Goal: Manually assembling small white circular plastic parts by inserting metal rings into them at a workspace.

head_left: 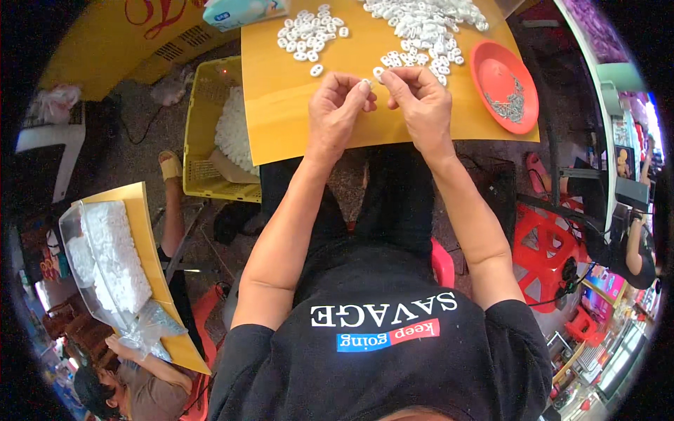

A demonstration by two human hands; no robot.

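Observation:
My left hand (337,109) and my right hand (421,102) meet over the yellow table (281,119), fingertips pinched together. My left hand grips a small white plastic piece (366,84); my right hand pinches something tiny beside it, too small to make out. A large heap of white plastic pieces (425,24) lies just beyond my right hand. A smaller group of the same pieces (305,34) lies beyond my left hand. An orange-red plate (495,70) with small metal parts (511,105) sits to the right.
A yellow crate (203,175) with white pieces stands on the floor at left. Another person sits at lower left by a second yellow table (144,224) with a clear bag of white pieces (112,259). Red plastic stools (544,245) stand at right. A pale blue packet (239,10) lies at the table's far corner.

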